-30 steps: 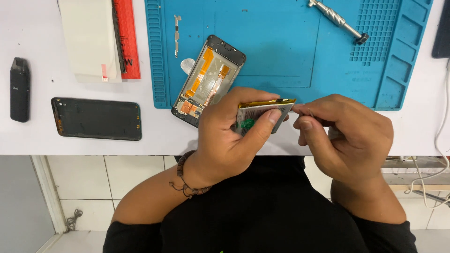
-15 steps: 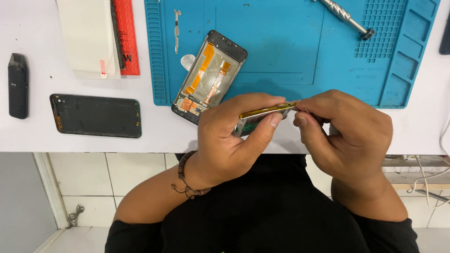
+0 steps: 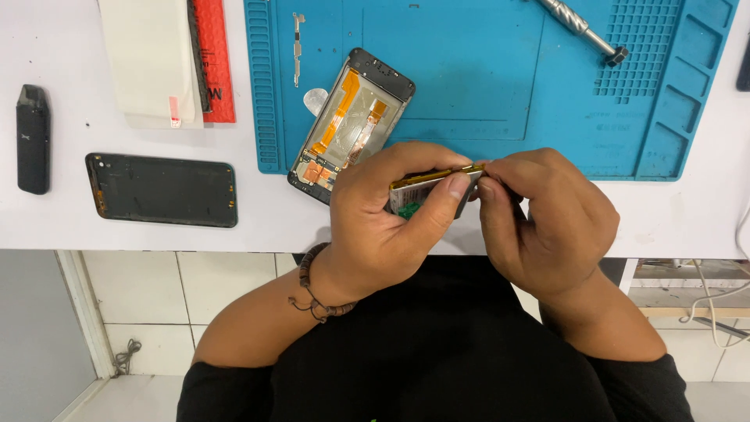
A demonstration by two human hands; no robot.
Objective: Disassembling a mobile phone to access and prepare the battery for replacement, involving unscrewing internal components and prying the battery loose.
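My left hand (image 3: pixel 391 227) grips a flat phone battery (image 3: pixel 426 189) with a yellow edge, held on its side above the table's front edge. My right hand (image 3: pixel 543 223) pinches the battery's right end with thumb and forefinger; what lies under those fingertips is hidden. Just behind the hands, an opened phone frame (image 3: pixel 350 121) with orange flex cables lies tilted on the blue work mat (image 3: pixel 500 78).
A black phone back cover (image 3: pixel 162 190) lies on the white table at left. A small black device (image 3: pixel 33 138) sits at the far left. A clear film sheet (image 3: pixel 148 59) over a red packet (image 3: pixel 215 55) lies at the back. A metal screwdriver handle (image 3: pixel 582 30) rests on the mat.
The battery has turned from showing its flat face to standing edge-on. Both hands have stayed close together at the table's front edge.
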